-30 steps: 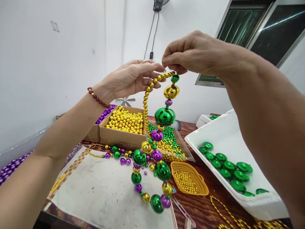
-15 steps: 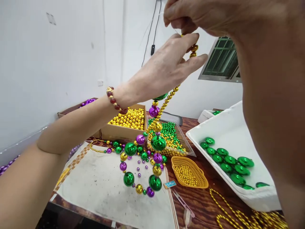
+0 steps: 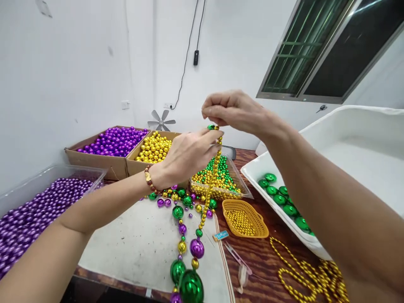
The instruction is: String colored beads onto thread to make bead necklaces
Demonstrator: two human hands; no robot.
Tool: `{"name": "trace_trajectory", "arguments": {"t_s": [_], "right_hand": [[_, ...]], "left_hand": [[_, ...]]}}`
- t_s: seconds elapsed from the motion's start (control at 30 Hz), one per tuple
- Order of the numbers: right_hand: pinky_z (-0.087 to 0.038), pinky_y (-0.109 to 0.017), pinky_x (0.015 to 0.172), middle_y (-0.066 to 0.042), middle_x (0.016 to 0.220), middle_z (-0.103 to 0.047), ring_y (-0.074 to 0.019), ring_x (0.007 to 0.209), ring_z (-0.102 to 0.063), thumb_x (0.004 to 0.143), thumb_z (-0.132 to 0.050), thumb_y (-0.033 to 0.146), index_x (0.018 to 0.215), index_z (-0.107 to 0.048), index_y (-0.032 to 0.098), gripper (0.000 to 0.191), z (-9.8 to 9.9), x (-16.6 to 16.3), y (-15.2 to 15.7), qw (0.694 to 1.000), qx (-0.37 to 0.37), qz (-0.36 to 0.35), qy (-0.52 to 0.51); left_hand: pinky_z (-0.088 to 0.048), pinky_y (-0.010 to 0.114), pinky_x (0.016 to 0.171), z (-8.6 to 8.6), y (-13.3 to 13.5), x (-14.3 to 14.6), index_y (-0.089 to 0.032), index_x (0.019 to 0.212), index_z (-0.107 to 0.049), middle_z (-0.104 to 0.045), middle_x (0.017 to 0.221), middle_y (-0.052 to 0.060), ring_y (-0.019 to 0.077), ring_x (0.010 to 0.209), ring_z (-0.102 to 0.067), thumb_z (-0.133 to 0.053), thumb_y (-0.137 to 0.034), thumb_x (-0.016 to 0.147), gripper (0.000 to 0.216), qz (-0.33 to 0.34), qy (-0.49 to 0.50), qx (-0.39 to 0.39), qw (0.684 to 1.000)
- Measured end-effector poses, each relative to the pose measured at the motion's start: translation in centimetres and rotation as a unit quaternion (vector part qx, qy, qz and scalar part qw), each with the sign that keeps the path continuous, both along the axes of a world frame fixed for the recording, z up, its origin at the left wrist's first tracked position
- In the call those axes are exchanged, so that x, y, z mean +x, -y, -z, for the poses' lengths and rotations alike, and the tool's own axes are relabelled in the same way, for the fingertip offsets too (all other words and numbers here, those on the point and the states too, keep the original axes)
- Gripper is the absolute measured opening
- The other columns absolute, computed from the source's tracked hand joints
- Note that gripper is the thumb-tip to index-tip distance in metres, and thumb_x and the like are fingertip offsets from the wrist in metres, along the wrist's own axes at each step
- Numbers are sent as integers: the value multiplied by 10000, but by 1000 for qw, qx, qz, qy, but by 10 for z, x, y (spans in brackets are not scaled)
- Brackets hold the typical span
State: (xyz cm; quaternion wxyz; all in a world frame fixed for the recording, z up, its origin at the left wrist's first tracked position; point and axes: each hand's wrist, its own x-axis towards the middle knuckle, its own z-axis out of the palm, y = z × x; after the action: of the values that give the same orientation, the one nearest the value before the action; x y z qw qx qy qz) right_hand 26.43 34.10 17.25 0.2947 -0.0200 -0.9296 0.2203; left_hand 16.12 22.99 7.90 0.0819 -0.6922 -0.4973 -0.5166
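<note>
My left hand (image 3: 192,151), closed, grips the upper end of a bead necklace (image 3: 197,248) between thumb and fingers. The strand hangs down over the table in two lengths. One length has small gold beads at the top, and both carry green, purple and gold balls lower down. Just above, my right hand (image 3: 229,107) is pinched shut near the top beads. A thin clear thread showed at its fingertips a moment ago; now it is too fine to make out. A red-and-gold bracelet (image 3: 149,179) circles my left wrist.
Boxes of purple balls (image 3: 118,141) and gold balls (image 3: 154,147) stand at the back. A tub of green and gold beads (image 3: 217,176), a yellow basket (image 3: 243,235), pink-handled scissors or tweezers (image 3: 238,256) and a white foam box (image 3: 252,168) lie around the cloth (image 3: 126,248).
Both hands have come down from the top of the view, and the necklace hangs lower. The view has shifted, showing more of the boxes at left and the window.
</note>
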Motion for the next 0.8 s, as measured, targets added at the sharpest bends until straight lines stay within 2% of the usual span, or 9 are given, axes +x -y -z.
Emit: {"name": "trace_trajectory", "arguments": {"t_s": [0.07, 0.13, 0.27, 0.3, 0.37, 0.5, 0.63, 0.7, 0.8], "right_hand": [[-282, -232, 483, 54, 540, -449, -61, 505, -353, 896, -557, 54, 696, -602, 158, 231, 15, 6, -5, 1000, -12, -16, 7], [-277, -239, 498, 54, 555, -437, -62, 515, -346, 912, -553, 74, 705, -590, 157, 226, 29, 11, -9, 999, -25, -33, 11], [-280, -247, 522, 52, 581, -446, -69, 539, -364, 929, -524, 89, 736, -582, 158, 213, 56, 15, -18, 997, -44, -53, 27], [-283, -245, 523, 51, 584, -456, -71, 544, -373, 928, -524, 93, 738, -583, 158, 210, 62, 15, -21, 997, -46, -54, 34], [-286, -238, 520, 49, 583, -479, -74, 550, -387, 919, -537, 99, 730, -591, 159, 206, 74, 14, -28, 996, -51, -50, 44], [-284, -220, 489, 51, 558, -507, -70, 521, -392, 902, -574, 112, 712, -610, 169, 202, 97, 7, -39, 994, -91, -37, 49], [-321, -206, 460, 51, 544, -524, -58, 477, -409, 905, -648, 201, 701, -606, 171, 210, 128, -4, -48, 973, -223, -53, 21], [-380, -205, 472, 41, 577, -564, -56, 471, -454, 894, -688, 259, 734, -613, 167, 199, 150, -11, -53, 947, -315, -42, -40], [-490, -221, 542, 30, 640, -611, -74, 510, -551, 868, -725, 335, 800, -616, 178, 203, 184, -18, -55, 882, -445, 11, -152]], "left_hand": [[-439, 326, 819, 17, -9, -8, -204, 892, -633, -647, 894, 45, 159, 799, -567, -626, -217, 902, 18, -15, 54, 40, 998], [-467, 319, 833, 32, -22, -17, -202, 907, -614, -659, 939, 48, 159, 862, -591, -643, -261, 902, 67, 10, 116, 58, 991], [-515, 302, 858, 55, -50, -21, -186, 1018, -602, -669, 1048, 52, 157, 970, -621, -626, -293, 922, 146, 208, 212, -13, 955], [-522, 298, 849, 60, -55, -19, -181, 1002, -603, -667, 1016, 43, 152, 947, -621, -632, -288, 918, 139, 243, 232, -28, 941], [-534, 284, 799, 69, -61, -14, -175, 947, -610, -651, 936, 23, 133, 864, -612, -656, -275, 901, 119, 270, 278, -43, 921], [-509, 236, 643, 86, -62, -7, -168, 856, -613, -609, 831, -4, 71, 647, -572, -640, -218, 886, 65, 245, 328, -74, 909], [-449, 209, 549, 101, -59, -11, -163, 757, -560, -591, 745, -26, 39, 536, -538, -616, -149, 874, 131, 192, 380, -137, 894], [-430, 201, 525, 109, -58, -16, -161, 727, -535, -570, 699, -37, 34, 511, -530, -609, -122, 876, 171, 151, 430, -169, 874], [-398, 196, 496, 120, -57, -25, -156, 703, -514, -523, 628, -54, 37, 478, -528, -591, -83, 885, 210, 106, 488, -215, 839]]}}
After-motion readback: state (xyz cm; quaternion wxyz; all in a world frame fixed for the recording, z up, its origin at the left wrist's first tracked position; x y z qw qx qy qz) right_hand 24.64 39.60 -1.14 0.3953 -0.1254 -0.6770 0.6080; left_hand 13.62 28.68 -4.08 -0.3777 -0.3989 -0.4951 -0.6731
